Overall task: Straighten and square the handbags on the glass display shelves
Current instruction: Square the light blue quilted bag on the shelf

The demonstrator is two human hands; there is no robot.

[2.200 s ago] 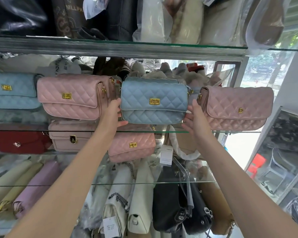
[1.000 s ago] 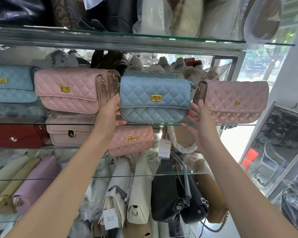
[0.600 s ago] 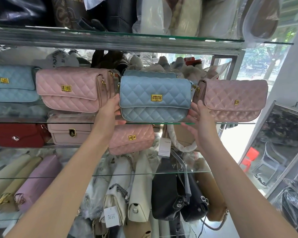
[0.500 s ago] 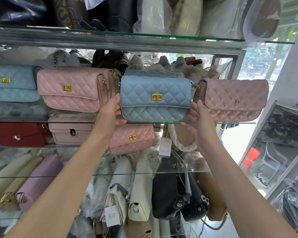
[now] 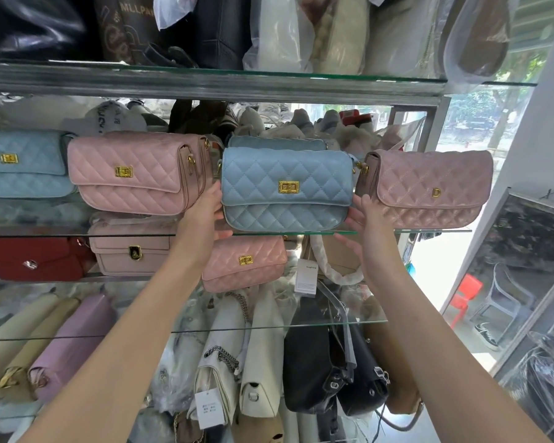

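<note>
1. Head view, task item: found blue handbag (image 5: 285,187) upright on glass shelf (image 5: 429,231), centre of the row, gold clasp facing near, base along the shelf's near edge.
2. Head view, left hand (image 5: 203,215): recorded at the bag's left end, wedged between it and pink handbag (image 5: 135,174). Fingers hidden behind the end, thumb in front below the base; judged as grasping the blue handbag.
3. Head view, right hand (image 5: 370,219): recorded at the bag's right end, fingers (image 5: 362,199) straight and laid flat against it, thumb spread below the shelf edge. Released, pressing only.
4. Head view, neighbours: noted dusty-pink handbag (image 5: 429,187) just right of the right hand, turned slightly, and pale blue handbag (image 5: 23,164) at far left.
5. Head view, below: logged red bag (image 5: 36,257) and small pink bag (image 5: 247,263) on the next shelf down.
</note>
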